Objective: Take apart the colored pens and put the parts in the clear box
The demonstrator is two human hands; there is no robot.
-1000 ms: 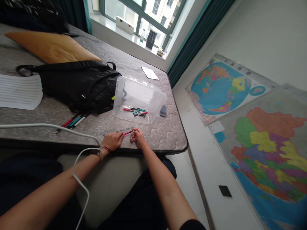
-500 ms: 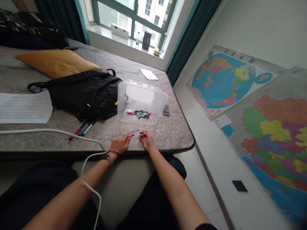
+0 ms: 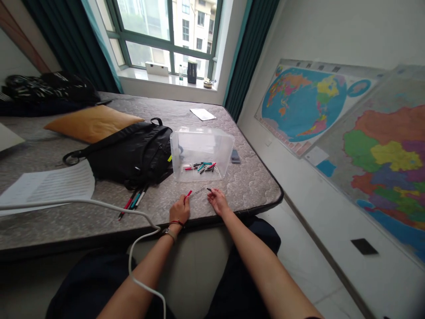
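Observation:
My left hand (image 3: 179, 210) rests at the mattress edge, shut on a slim pen piece with a red end (image 3: 189, 193). My right hand (image 3: 217, 200) pinches a short black pen piece (image 3: 209, 189), a small gap away. Just beyond them lies a clear plastic box (image 3: 201, 153) on its side, its open end cannot be told. Several coloured pens (image 3: 201, 168) lie inside it. Another few pens (image 3: 133, 199) sit on the quilted grey mattress (image 3: 252, 190), next to a black backpack (image 3: 133, 158).
A white cable (image 3: 142, 214) crosses the mattress and runs down along my left forearm. A printed paper sheet (image 3: 49, 187), orange cushion (image 3: 93, 124) and dark phone-like object (image 3: 235, 156) lie on the mattress. Maps cover the floor-level wall surface at right.
My hands have drawn apart, and the single pen between them now shows as a red-ended piece and a black piece. My view has tilted up and the room appears more level.

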